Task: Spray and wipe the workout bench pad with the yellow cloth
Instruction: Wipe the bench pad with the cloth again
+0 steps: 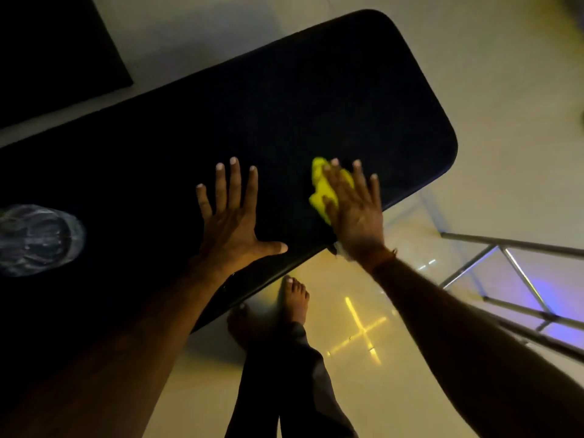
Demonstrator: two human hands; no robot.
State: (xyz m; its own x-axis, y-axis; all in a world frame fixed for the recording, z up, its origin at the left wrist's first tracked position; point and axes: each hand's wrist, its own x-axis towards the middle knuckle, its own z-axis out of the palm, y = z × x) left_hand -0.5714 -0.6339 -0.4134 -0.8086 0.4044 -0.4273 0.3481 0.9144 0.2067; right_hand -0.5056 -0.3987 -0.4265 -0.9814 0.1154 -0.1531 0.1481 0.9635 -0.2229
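Fingers of the right hand point(354, 210) are being pressed flat on the yellow cloth point(322, 191); the left hand point(232, 222) is being splayed on the bench pad point(284, 105), a clear bottle point(38, 240) lying well apart.

Left hand point(232, 216) flat, fingers point(235, 181) splayed, right hand point(354, 207) flat, palm down, both arms extended.
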